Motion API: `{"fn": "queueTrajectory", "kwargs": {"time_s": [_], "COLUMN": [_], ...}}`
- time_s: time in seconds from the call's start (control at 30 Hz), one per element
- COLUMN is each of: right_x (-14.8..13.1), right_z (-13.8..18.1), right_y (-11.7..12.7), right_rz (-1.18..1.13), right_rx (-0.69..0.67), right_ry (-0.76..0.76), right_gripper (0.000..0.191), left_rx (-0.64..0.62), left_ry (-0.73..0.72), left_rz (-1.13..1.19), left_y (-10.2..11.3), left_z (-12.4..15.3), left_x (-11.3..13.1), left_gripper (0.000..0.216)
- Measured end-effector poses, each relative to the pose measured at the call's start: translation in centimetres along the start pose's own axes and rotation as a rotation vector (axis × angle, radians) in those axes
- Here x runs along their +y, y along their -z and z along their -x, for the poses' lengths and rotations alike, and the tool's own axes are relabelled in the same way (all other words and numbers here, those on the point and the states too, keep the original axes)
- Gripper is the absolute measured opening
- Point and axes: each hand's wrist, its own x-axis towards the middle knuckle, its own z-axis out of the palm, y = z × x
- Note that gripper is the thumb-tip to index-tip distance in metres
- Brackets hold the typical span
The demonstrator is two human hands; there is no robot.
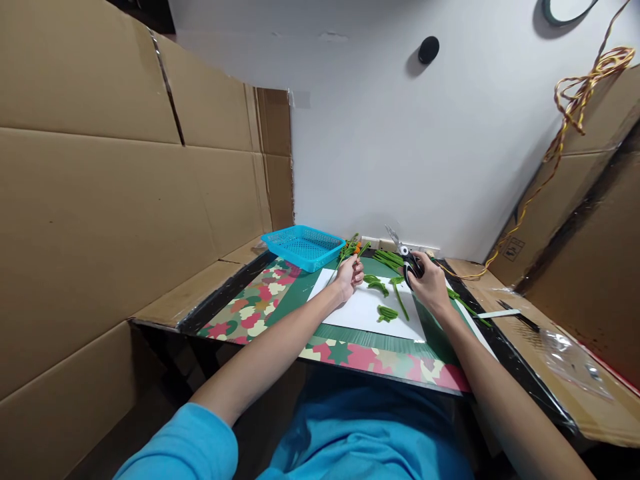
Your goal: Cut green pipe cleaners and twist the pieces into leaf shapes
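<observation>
1. Black-and-white scissors [405, 259] are filling the right hand [429, 283], its fingers wrapping around the handles; the metal blades are pointing up and away from the body. They are probably feeling stiff and moderately heavy, and the smooth handle loops are offering the safest hold.
2. The left hand [349, 278] is curling its fingers narrowly, apparently around a thin green stem [365, 249] poking out above the fist. It is looking light, bendable and fuzzy, so a gentle pinch midway should be suiting it.
3. Just beyond that fist, an orange-and-green bunch [350, 249] is sitting beside the basket; its parts are overlapping too much to separate.
4. Between the hands, fuzzy green leaf shapes [387, 313] and a long green strip [401, 300] are lying on smooth white paper [360, 323]. The looped leaves are probably squashing easily; their edges are giving the best grip.
5. Farther back, straight green sticks [387, 259] are lying bundled.
6. A blue mesh plastic basket [326, 259] is standing at the far left of the surface [285, 303], where a camouflage-like border is framing plain green.
</observation>
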Motion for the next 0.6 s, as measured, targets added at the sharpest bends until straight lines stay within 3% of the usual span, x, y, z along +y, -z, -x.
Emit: {"fn": "queueTrajectory", "kwargs": {"time_s": [0.17,0.4,0.47,0.6], "right_x": [-0.9,-1.9,-2.1,-2.1], "right_z": [-0.2,0.9,1.3,1.6], "right_y": [0.3,0.7,0.5,-0.4], "right_rz": [-0.144,-0.956,-1.017,-1.01], "right_rx": [-0.118,-0.811,-0.871,-0.854], "right_ry": [-0.055,-0.22,-0.221,-0.205], "right_gripper": [0.057,0.07,0.072,0.078], "left_rx": [-0.133,-0.269,-0.289,-0.306], "left_ry": [-0.014,-0.071,-0.084,-0.08], "left_rz": [0.047,0.091,0.08,0.017], "left_y": [0.4,0.4,0.2,-0.1], "left_z": [-0.4,0.0,0.3,0.7], "left_x": [0.6,2.0,2.4,2.9], "left_gripper": [0.03,0.03,0.031,0.033]}}
